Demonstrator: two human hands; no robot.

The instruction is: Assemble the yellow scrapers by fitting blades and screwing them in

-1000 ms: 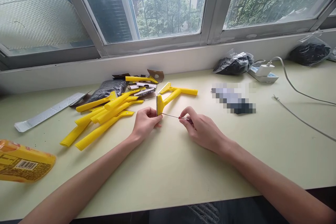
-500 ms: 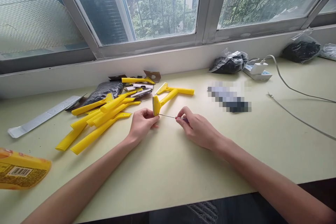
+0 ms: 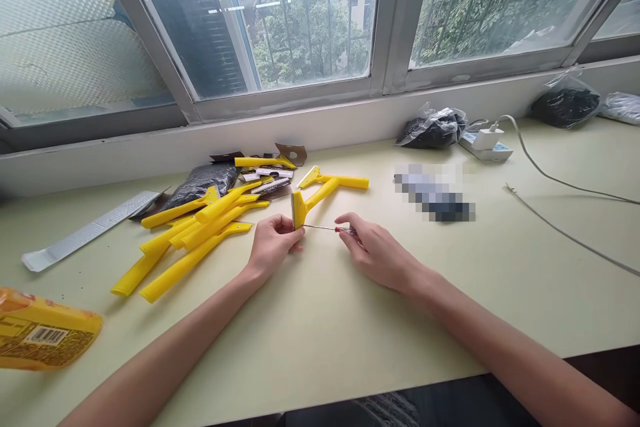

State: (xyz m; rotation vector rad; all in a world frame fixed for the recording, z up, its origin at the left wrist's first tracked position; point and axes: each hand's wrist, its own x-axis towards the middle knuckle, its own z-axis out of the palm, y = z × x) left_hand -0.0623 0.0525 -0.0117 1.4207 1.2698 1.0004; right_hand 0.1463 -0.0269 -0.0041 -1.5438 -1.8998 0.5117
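My left hand (image 3: 274, 245) is closed on the lower end of a yellow scraper's head, holding the scraper (image 3: 299, 208) with its blade edge toward the left and its handle slanting back to the right. In my right hand (image 3: 373, 245) is a thin screwdriver (image 3: 325, 228) with a red collar. Its shaft points left, and the tip meets the scraper head near a screw spot just above my left fingertips. Just behind lies a second yellow scraper (image 3: 350, 182), its handle to the right. More yellow scrapers (image 3: 200, 253) are heaped left of my left hand.
A dark plastic-wrapped pack (image 3: 203, 183) and opened packaging (image 3: 270, 177) lie behind the heap. Far left are a silvery strip (image 3: 90, 230) and a yellow packet (image 3: 50, 330). At the right are a blurred object (image 3: 435, 193), a bagged black bundle (image 3: 433, 127), a power strip (image 3: 487, 147) and a cable (image 3: 570, 223).
The view has tilted slightly, so everything sits a little lower. My right fingers have shifted on the screwdriver handle, the index finger straighter. The tip stays at the scraper head.
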